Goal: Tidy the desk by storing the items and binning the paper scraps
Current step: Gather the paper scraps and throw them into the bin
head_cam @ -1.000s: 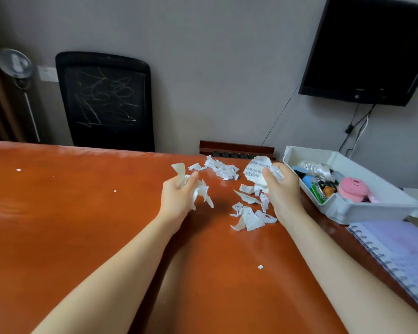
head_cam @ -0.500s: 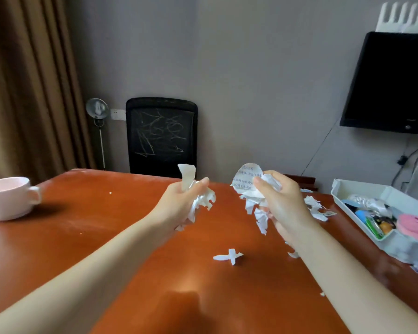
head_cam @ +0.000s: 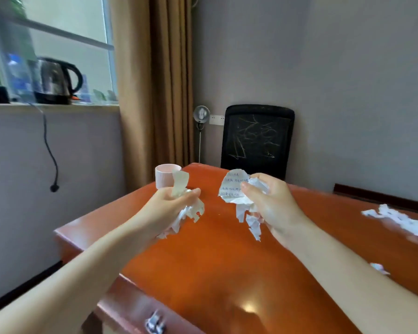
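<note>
My left hand (head_cam: pixel 169 206) grips a bunch of torn white paper scraps (head_cam: pixel 188 208), held above the orange-brown desk (head_cam: pixel 215 273); one strip sticks up above the fist. My right hand (head_cam: pixel 273 203) grips another bunch of paper scraps (head_cam: pixel 234 189), with a handwritten piece on top and shreds hanging below. More loose paper scraps (head_cam: pixel 401 220) lie on the desk at the far right, and one small scrap (head_cam: pixel 379 268) lies nearer. The storage box is out of view.
A pink cup (head_cam: pixel 165 175) stands at the desk's far left corner, behind my left hand. A black chair (head_cam: pixel 257 141) is behind the desk. A kettle (head_cam: pixel 54 80) sits on the window sill, its cord hanging down. The desk's left edge lies below my left arm.
The view has swung left, so the white box and screen have left the frame and the window has come in. Both hands have lifted their paper bunches and carried them leftwards.
</note>
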Motion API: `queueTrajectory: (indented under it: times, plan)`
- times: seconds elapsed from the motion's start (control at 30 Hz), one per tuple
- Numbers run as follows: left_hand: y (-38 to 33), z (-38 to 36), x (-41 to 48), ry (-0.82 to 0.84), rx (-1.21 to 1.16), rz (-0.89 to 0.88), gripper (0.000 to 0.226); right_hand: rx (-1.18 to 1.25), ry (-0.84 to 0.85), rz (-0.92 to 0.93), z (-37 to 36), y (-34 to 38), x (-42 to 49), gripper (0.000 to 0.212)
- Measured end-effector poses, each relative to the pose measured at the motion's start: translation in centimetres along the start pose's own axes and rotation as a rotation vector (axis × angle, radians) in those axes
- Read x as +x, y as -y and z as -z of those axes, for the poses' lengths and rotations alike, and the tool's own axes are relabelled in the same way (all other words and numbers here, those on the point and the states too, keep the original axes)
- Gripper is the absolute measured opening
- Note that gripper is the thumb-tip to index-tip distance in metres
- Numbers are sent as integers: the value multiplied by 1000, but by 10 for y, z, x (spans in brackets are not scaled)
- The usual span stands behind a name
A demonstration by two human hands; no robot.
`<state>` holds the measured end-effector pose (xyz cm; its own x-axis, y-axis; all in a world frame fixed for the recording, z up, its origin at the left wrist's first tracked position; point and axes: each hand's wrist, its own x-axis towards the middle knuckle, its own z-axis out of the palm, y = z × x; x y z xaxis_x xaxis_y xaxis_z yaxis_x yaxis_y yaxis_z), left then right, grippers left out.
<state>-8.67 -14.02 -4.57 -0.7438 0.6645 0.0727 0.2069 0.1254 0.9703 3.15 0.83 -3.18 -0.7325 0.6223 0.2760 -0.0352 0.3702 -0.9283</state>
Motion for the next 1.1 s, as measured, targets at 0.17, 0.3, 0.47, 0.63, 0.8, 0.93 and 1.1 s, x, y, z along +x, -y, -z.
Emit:
queueTrajectory:
  times: [0.17,0.3,0.47,0.63,0.8,0.93,1.1]
  plan:
    - [48,96,-43,-164,-55,113,28,25,255,34,-99,10,-10,15]
    - [95,166,-81,-254,-102,203,36,51,421,59,-180,13,-22,9]
    - [146,234,-126,-420,-188,314,30,-11,622,44,-283,7,-39,13]
    - [220,285,-163,-591,-312,424,27,-98,798,0,-377,-19,-64,12]
    - [300,313,-187,-750,-461,578,24,-210,917,-78,-461,-58,-84,14]
    - [368,319,-203,-830,-610,686,24,-289,970,-148,-517,-93,-105,17]
    - [435,316,-206,-952,-755,851,23,-352,1040,-295,-571,-150,-134,17]
